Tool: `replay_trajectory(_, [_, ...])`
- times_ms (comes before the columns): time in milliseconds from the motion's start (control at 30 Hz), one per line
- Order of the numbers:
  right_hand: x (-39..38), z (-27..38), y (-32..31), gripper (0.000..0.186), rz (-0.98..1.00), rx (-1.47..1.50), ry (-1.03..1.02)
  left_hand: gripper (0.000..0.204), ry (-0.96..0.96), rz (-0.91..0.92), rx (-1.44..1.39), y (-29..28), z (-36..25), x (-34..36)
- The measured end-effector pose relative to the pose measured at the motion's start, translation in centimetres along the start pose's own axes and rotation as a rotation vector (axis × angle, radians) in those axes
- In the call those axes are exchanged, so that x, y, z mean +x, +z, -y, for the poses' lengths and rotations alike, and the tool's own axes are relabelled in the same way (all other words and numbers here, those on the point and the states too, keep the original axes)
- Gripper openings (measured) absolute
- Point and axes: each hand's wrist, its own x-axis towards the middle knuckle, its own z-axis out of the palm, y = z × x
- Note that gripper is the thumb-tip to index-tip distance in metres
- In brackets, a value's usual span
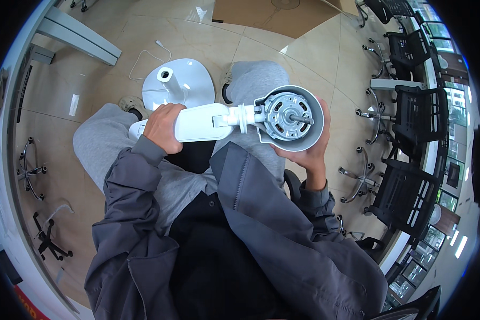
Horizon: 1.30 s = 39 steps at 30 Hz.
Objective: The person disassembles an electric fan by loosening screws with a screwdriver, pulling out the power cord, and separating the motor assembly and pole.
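Observation:
Across my lap lies a white fan body [200,123], held level with both hands. Its flat neck section runs to the left, and my left hand [163,128] is wrapped around it. At the other end a round housing [318,124] faces up, exposing the silver motor [288,113] and its shaft. My right hand [315,152] cups this housing from the right and below, its fingers partly hidden behind it. On the floor beyond my knees stands a white fan base [200,80] with a short hollow post [168,79].
A white cord [144,53] trails on the tiles beside the base. At the far side sits a cardboard box [272,16]. Several black office chairs [405,186] line the right side along a desk. A white table leg [80,34] stands at the far left.

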Motion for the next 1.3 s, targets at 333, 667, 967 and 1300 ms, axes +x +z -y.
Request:
replay_trajectory(333, [0.9,1.4,0.4,0.119,0.037,-0.243,-0.048,0.052,-0.092,0.076,-0.046,0.3,-0.3,-0.2])
replay_trajectory(667, [0.3,1.5,0.7,0.122,0.046,-0.120,0.022,0.051,0.026,-0.130,0.113,-0.5,-0.1,0.0])
replay_trajectory(967, [0.4,1.0,0.5,0.140,0.090,0.139,0.061,0.048,-0.040,-0.086,0.083,0.0,-0.8,-0.3])
replay_trajectory(1300, [-0.7,0.8,0.4,0.139,0.103,0.087,-0.010,0.051,0.029,-0.226,0.153,0.3,-0.2,-0.2])
